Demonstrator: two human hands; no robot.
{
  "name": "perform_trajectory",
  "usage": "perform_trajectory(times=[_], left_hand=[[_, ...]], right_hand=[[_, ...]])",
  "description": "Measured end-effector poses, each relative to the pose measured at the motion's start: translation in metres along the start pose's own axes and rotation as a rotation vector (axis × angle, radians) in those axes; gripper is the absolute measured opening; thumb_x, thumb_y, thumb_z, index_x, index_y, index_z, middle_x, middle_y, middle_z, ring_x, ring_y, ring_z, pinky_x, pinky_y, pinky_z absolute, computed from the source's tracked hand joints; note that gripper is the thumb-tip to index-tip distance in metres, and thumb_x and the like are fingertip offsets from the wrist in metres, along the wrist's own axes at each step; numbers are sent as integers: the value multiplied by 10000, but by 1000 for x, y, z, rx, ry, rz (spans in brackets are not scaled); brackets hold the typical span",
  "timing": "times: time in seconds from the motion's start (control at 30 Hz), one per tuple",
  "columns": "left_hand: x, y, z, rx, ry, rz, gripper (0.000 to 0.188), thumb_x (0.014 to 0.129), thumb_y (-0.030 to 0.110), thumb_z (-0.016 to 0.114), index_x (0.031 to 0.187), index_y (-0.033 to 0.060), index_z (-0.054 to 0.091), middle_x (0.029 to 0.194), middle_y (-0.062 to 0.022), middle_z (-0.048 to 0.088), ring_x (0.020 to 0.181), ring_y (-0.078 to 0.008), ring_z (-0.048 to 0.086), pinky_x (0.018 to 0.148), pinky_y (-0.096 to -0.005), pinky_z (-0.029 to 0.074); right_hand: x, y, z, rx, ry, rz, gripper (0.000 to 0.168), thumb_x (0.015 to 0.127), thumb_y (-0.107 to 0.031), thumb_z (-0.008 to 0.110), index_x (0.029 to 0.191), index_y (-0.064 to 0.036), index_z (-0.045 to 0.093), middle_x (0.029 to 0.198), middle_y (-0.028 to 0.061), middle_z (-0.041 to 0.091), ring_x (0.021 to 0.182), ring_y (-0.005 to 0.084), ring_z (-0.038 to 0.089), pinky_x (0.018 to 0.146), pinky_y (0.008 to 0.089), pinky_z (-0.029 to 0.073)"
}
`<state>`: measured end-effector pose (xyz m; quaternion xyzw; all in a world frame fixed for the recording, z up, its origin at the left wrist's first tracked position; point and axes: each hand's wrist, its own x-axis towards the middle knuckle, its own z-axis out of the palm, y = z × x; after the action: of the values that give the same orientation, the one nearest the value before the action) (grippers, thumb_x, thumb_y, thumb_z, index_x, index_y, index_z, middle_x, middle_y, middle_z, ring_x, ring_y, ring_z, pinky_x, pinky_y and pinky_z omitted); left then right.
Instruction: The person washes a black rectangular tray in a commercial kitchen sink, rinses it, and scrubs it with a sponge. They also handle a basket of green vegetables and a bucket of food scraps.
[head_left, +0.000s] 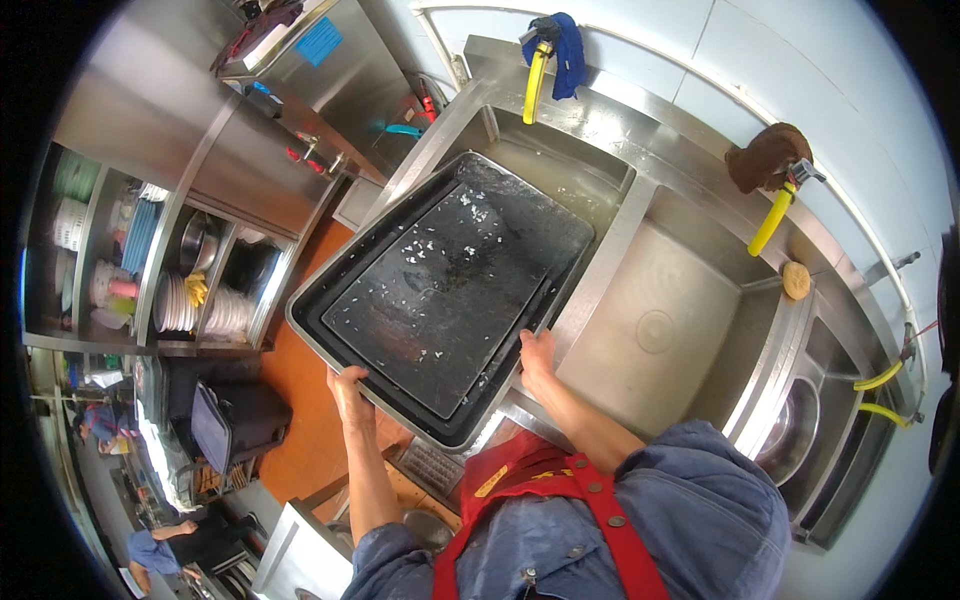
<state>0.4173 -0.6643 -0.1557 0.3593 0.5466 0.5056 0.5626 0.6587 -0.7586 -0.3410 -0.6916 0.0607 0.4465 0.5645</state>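
Observation:
Both my hands grip a large black rectangular baking tray (450, 292) by its near end. My left hand (351, 394) holds the near left rim, thumb on top. Along the right rim, near the closer corner, is my right hand (538, 360). White rice-like bits and wet streaks lie scattered over the tray's dark surface. Its far end reaches over the left stainless steel sink basin (585, 169), where cloudy water shows beyond the rim. The near end juts out past the sink's front edge above the floor.
A second steel basin (645, 315) lies to the right. Yellow hose ends hang from taps, one with a blue cloth (570, 56), one with a brown cloth (769, 154). A round scrubber (796, 280) sits on the ledge. Left are dish shelves (176, 300), a dark bin (232, 420) and a person (150, 547).

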Motion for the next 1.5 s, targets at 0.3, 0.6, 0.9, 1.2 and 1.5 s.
perform_trajectory(times=[0.3,0.6,0.9,1.2,1.5], left_hand=[[-19,-34,-25,-151,14,-74,540,609,-9,471,1148,-21,497,1010,-124,604,914,-294,613,837,-388,556],[-67,-12,-17,-290,-24,-184,602,589,-30,483,1191,-31,496,1048,-135,616,934,-302,623,855,-385,554],[-41,-36,-92,-281,-238,-103,622,593,-15,500,1216,-23,493,1068,-141,621,926,-307,632,861,-392,553],[-64,-62,-82,-293,-335,-294,699,565,-19,520,1263,14,499,1116,-116,616,1029,-308,601,946,-408,502],[-61,-101,-43,-248,-481,-374,650,566,-28,531,1215,14,529,1075,-108,632,991,-300,613,898,-406,523]], right_hand=[[-28,-10,-22,189,-132,-144,258,886,-9,529,1133,-10,604,1009,49,649,881,158,579,802,331,474],[-55,-23,-45,174,-196,-306,328,841,20,512,1154,1,609,1045,37,658,929,143,579,848,299,459],[-118,-6,-62,211,-133,-315,299,790,41,543,1072,-1,630,935,16,653,828,129,580,757,292,463],[-151,27,-119,228,-13,-272,366,769,55,545,1130,22,597,1040,75,662,951,194,604,879,312,459],[-147,35,-171,290,144,-236,454,774,46,542,1225,-7,545,1103,78,645,1006,207,588,917,325,443]])
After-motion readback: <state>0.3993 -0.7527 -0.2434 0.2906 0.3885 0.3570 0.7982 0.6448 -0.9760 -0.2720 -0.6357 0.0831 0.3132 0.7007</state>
